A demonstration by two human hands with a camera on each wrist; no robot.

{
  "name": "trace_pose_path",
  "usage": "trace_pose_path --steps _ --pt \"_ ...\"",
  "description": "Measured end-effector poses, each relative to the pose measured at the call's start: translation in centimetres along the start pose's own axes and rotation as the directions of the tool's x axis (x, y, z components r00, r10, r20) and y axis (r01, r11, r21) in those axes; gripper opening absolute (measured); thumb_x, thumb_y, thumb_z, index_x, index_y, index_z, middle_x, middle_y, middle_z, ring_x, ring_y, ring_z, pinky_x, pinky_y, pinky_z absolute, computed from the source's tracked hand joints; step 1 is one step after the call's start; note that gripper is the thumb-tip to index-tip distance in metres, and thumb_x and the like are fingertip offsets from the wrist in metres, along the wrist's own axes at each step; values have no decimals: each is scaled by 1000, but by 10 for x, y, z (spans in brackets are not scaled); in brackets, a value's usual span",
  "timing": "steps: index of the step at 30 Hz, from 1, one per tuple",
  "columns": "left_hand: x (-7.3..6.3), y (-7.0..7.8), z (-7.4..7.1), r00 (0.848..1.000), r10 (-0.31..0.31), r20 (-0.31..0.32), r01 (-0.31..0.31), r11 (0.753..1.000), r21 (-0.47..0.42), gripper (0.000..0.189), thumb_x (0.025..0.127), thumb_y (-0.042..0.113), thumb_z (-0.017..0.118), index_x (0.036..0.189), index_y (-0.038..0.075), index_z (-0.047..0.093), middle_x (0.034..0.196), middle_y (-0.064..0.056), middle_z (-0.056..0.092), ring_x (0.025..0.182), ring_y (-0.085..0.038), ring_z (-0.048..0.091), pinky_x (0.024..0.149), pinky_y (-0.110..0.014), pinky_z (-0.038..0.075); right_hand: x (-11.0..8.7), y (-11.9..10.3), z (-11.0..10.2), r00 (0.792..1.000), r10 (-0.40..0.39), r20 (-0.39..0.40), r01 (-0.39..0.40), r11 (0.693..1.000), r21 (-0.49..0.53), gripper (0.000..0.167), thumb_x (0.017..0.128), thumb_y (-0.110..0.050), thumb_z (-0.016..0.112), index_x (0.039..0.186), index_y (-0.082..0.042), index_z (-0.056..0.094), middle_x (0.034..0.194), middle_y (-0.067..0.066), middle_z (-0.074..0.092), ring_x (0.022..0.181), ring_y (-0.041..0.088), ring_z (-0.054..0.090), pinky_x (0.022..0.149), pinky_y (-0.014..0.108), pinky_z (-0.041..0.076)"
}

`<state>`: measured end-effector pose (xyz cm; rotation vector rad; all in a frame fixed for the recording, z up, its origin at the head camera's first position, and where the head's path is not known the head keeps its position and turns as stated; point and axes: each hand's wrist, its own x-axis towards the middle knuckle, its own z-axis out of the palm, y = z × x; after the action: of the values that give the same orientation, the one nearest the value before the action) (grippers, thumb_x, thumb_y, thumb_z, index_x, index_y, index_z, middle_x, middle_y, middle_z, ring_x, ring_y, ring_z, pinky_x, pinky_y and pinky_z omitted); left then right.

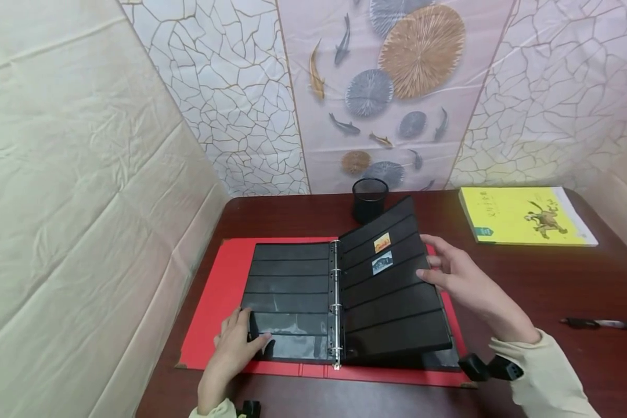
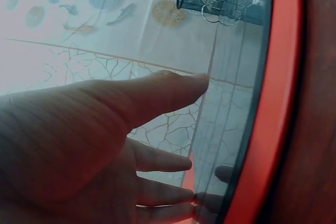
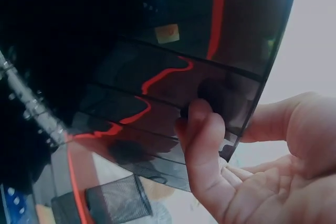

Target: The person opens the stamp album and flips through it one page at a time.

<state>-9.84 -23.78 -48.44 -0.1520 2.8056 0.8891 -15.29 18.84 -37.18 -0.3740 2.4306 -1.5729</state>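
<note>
A red ring-bound stamp album lies spread open on the table, with metal rings down its middle. My right hand pinches the outer edge of the black right-hand page, thumb on one face and fingers on the other, and holds it tilted up. On that page sit an orange stamp and a grey-blue stamp, in separate strips. My left hand rests at the outer edge of the black left-hand page, its thumb over the lower strips. Clear strips there reflect light.
Behind the album stands a black mesh pen cup. A yellow book lies at the back right of the dark red table. Near the right edge is a black pen. Fabric-covered walls enclose the table.
</note>
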Motion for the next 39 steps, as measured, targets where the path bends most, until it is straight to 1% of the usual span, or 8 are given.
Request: trace_pose_path --steps 9,12,16,23,26,30,35,39 --pt "1 12 -10 999 27 -24 -26 999 21 70 97 28 68 149 -9 38 155 -35 28 141 -54 25 102 -77 26 7 -22 4 999 -32 -7 32 999 -4 69 97 -2 63 155 -1 26 77 12 56 55 22 50 58 32 48" --pt "1 18 -15 998 49 -34 -48 999 21 69 98 27 66 150 -8 37 155 -34 29 141 -53 26 103 -75 27 10 -28 6 999 -45 -6 45 999 -13 69 97 -2 63 155 0 26 85 13 61 60 20 54 58 32 48" --pt "1 30 -21 991 115 -70 -115 993 11 67 99 25 66 150 -7 38 156 -33 29 141 -52 29 103 -74 29 14 -34 9 998 -64 -9 63 998 -12 69 97 -1 62 156 1 26 106 19 68 71 18 61 60 32 51" --pt "-1 56 -32 970 228 -90 -228 974 6 67 99 22 66 152 -7 35 158 -32 25 143 -52 28 106 -73 28 20 -48 17 996 -94 2 94 995 -20 71 97 -2 63 156 1 26 115 24 65 60 16 54 60 30 49" --pt "2 70 -37 960 267 -90 -267 964 6 70 99 23 67 153 -6 34 159 -30 24 144 -51 26 107 -73 27 23 -53 21 993 -114 15 115 993 -15 70 97 -1 62 157 0 25 94 18 65 54 17 49 57 31 46" --pt "5 86 -40 954 285 -89 -285 959 18 73 97 26 69 154 -4 33 161 -28 24 146 -50 24 108 -72 25 27 -58 27 994 -106 36 106 994 0 70 98 -2 61 157 -2 25 70 8 51 49 20 46 51 33 42" --pt "7 101 -40 946 317 -75 -318 948 0 73 98 28 67 155 -1 32 162 -24 23 147 -49 23 111 -71 20 31 -62 30 993 -108 49 109 994 -3 68 98 -2 60 157 -5 26 68 8 47 48 18 42 45 32 36" --pt "4 111 -42 924 376 -71 -379 925 -24 73 99 31 66 157 4 31 163 -19 25 147 -43 26 110 -70 25 34 -67 31 989 -124 75 125 992 -7 69 98 -3 61 157 -6 26 68 6 45 48 18 40 47 32 35"
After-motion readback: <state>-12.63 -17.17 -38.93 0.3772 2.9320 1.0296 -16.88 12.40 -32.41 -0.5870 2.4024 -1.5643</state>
